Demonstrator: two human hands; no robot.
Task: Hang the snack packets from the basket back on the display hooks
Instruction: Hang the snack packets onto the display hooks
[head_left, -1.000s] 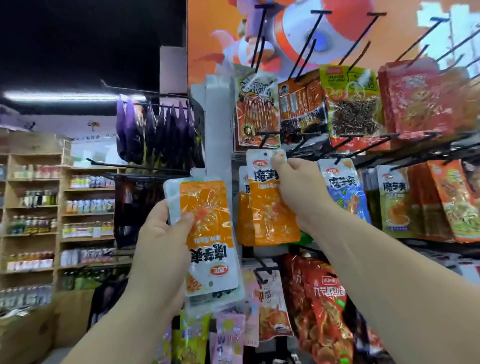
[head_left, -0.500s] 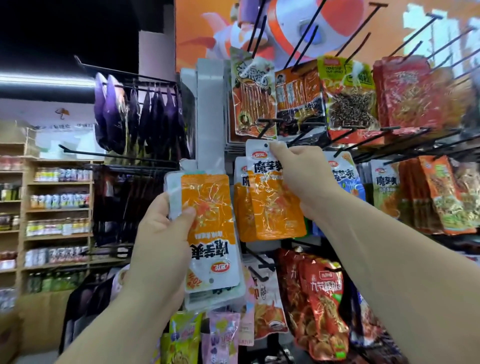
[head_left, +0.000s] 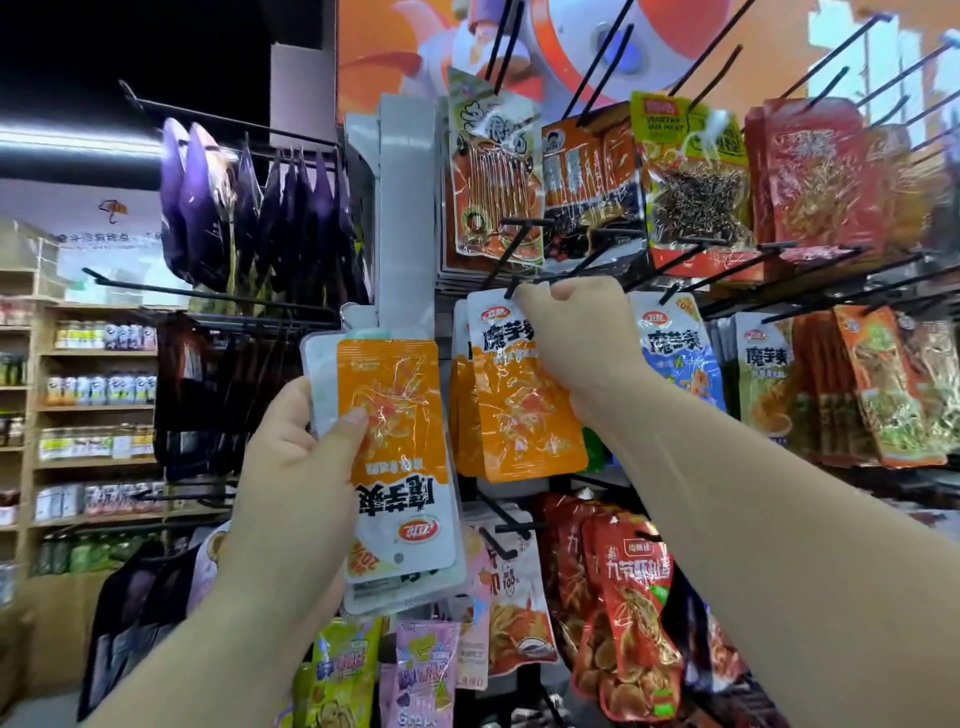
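Note:
My left hand (head_left: 301, 467) grips a small stack of orange-and-white snack packets (head_left: 400, 457), held upside down in front of the rack's white post. My right hand (head_left: 576, 332) pinches the white top of another orange packet (head_left: 519, 410) right at the tip of a black display hook (head_left: 511, 286). More orange packets of the same kind hang behind it. The basket is out of view.
Black hooks jut toward me across the rack, several bare at the top. Red, orange and green packets (head_left: 696, 176) hang above, blue and green ones (head_left: 680, 353) to the right, red ones (head_left: 634, 608) below. Purple bags (head_left: 208, 202) hang left, with bottle shelves (head_left: 93, 389) beyond.
My right hand has lifted its orange packet a little, bringing its top up to the hook tip. The left hand keeps its stack in about the same place. The view has shifted slightly.

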